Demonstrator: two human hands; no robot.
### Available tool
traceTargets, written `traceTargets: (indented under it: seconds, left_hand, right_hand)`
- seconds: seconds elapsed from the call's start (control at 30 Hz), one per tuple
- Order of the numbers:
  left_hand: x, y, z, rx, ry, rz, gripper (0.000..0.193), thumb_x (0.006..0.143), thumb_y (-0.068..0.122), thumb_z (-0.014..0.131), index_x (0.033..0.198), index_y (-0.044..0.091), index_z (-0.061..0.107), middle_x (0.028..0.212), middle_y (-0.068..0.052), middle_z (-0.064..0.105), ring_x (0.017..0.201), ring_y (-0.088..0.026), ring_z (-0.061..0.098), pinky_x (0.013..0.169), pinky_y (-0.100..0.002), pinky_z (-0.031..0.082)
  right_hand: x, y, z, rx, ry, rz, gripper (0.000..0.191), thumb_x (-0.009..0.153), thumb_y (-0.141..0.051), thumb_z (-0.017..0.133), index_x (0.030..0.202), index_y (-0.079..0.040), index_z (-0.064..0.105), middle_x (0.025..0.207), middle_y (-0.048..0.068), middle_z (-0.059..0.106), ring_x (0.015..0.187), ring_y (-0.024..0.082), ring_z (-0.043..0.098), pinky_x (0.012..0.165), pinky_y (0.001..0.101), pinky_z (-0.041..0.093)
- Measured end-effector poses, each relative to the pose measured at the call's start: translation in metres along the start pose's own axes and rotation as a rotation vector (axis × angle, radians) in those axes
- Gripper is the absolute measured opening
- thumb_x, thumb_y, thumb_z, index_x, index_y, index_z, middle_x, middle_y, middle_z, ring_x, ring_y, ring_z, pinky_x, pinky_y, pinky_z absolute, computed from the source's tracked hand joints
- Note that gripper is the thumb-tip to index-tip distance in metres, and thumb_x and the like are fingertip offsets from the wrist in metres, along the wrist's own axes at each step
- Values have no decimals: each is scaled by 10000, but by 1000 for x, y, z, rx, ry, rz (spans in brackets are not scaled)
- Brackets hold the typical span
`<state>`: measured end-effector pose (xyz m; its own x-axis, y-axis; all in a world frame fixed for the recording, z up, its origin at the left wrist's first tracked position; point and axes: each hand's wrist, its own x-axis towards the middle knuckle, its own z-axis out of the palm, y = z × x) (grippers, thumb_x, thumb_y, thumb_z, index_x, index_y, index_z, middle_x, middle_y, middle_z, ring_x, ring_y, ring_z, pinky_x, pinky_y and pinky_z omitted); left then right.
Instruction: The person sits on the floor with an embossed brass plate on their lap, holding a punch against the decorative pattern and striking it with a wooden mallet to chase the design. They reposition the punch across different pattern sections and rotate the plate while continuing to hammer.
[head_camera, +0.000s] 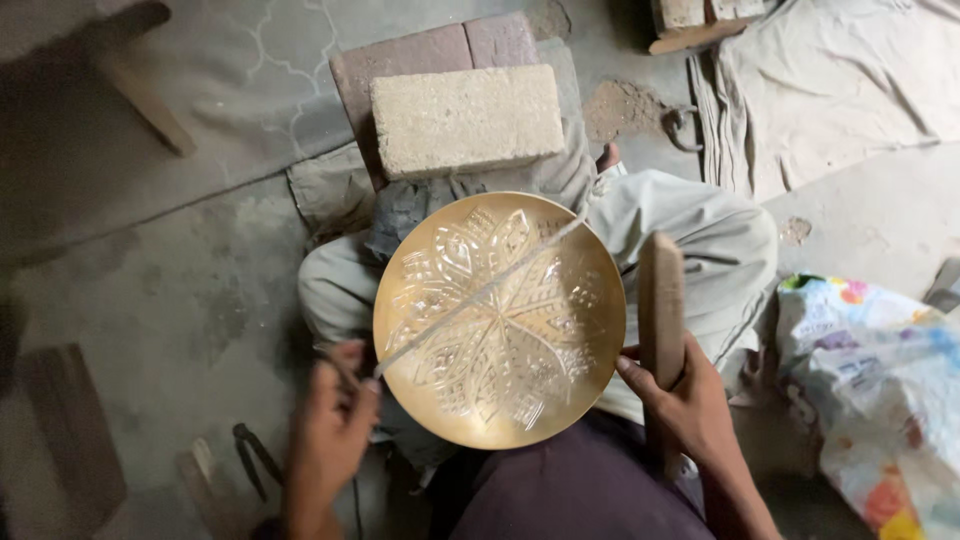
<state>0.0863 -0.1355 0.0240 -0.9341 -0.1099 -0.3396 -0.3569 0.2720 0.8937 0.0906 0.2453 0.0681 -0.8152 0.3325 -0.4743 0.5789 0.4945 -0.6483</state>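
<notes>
A round brass plate (500, 320) with an engraved flower-and-leaf pattern rests on my lap, tilted toward me. My left hand (328, 435) grips a thin metal rod (480, 296) that lies slanting across the plate from lower left to upper right. My right hand (680, 395) sits at the plate's right rim and is closed around an upright wooden stick (661, 305).
A pale stone block (466, 118) lies on reddish bricks (420, 55) beyond my knees. A pale cloth (850, 80) covers the floor at top right. A colourful printed bag (880, 390) sits to the right. Dark pliers (252, 455) lie on the floor at lower left.
</notes>
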Motion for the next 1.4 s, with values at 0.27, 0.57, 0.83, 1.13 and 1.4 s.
traceTargets:
  seconds: [0.27,0.57,0.83,1.13,1.4]
  left_hand:
    - [-26,-2,-20,353,-145,114,223,912,182,721,1022,-3,667,843,-150,642,658,-242,647,581,-388,524]
    - [-20,19,-26,430,-222,310,223,908,206,726,1028,23,679,905,-147,678,726,-246,673,616,-382,529]
    - [21,55,-19,289,49,72,246,989,242,676,1148,54,672,693,-89,685,595,-168,664,576,-340,517]
    - [23,48,2,256,20,189,216,945,187,713,1024,17,606,779,-90,706,631,-164,678,587,-314,543]
    - [-18,28,-6,162,-227,41,218,918,176,724,1033,37,602,755,-90,690,620,-186,656,584,-316,522]
  right_hand:
    - [12,0,23,10,277,-33,523,720,-88,789,1203,-12,604,1067,146,731,939,287,721,851,411,588]
    - [45,-62,7,-138,279,-195,568,745,-225,820,1232,-16,615,999,192,737,840,312,731,785,417,587]
    - [-11,-37,16,-62,199,-34,591,785,-279,848,1250,8,621,1040,180,755,864,260,735,799,398,583]
    - [27,-19,21,32,211,-90,575,737,-122,839,1249,7,612,1058,145,733,888,232,700,782,363,572]
    - [53,-44,7,-72,123,-140,517,757,-121,823,1203,19,600,1000,141,715,828,213,681,733,388,573]
